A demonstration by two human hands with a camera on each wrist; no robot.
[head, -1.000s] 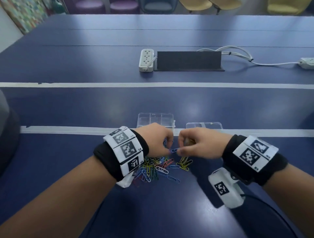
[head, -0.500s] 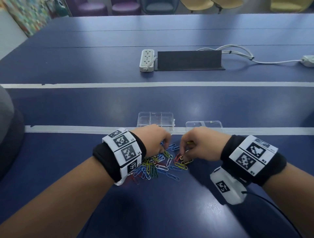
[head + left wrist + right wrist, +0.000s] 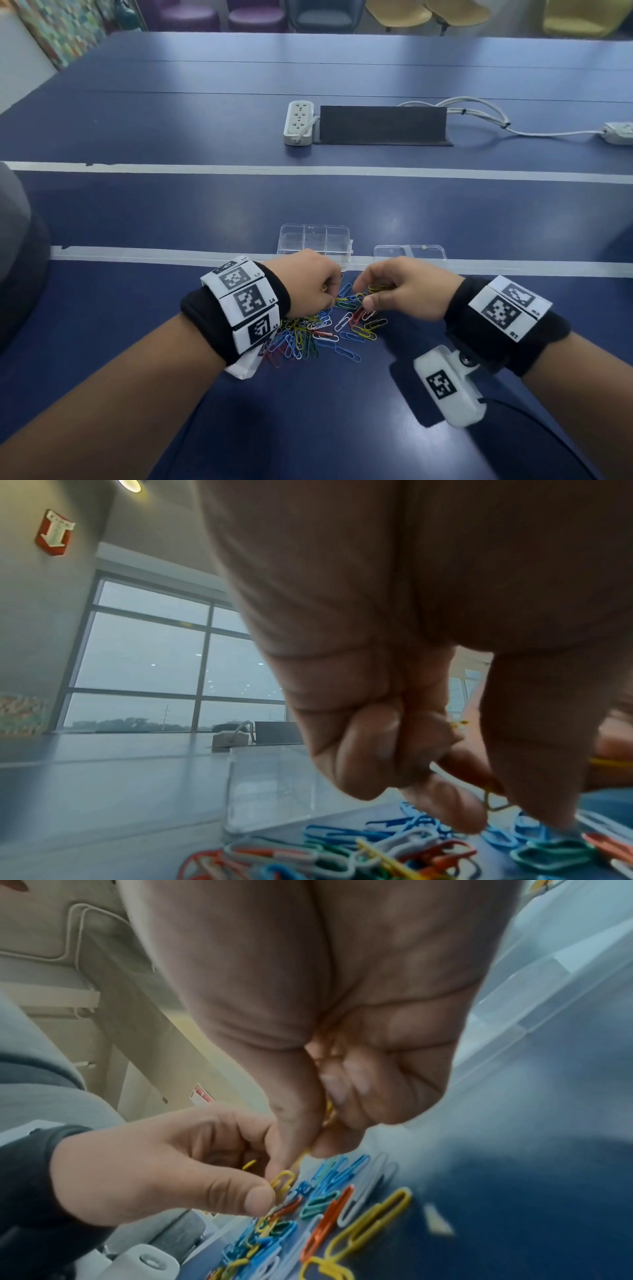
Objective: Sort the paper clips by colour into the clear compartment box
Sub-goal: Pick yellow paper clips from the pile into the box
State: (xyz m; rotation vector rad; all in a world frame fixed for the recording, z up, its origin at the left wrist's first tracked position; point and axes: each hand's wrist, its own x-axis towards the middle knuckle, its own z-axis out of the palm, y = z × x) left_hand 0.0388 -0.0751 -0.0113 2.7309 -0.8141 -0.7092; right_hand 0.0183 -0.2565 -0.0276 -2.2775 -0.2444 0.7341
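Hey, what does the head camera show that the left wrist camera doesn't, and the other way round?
Only the head view shows the right hand holding yellow clips, the whole clear compartment box, its lid lying beside it, and both wristbands.

Only the left wrist view shows a big window and a red wall sign.

Both show the left hand pinching a yellow clip over the mixed pile of paper clips, plus the power strip.

Mixed-colour paper clips (image 3: 318, 329) heaped just before the clear compartment box (image 3: 315, 240).
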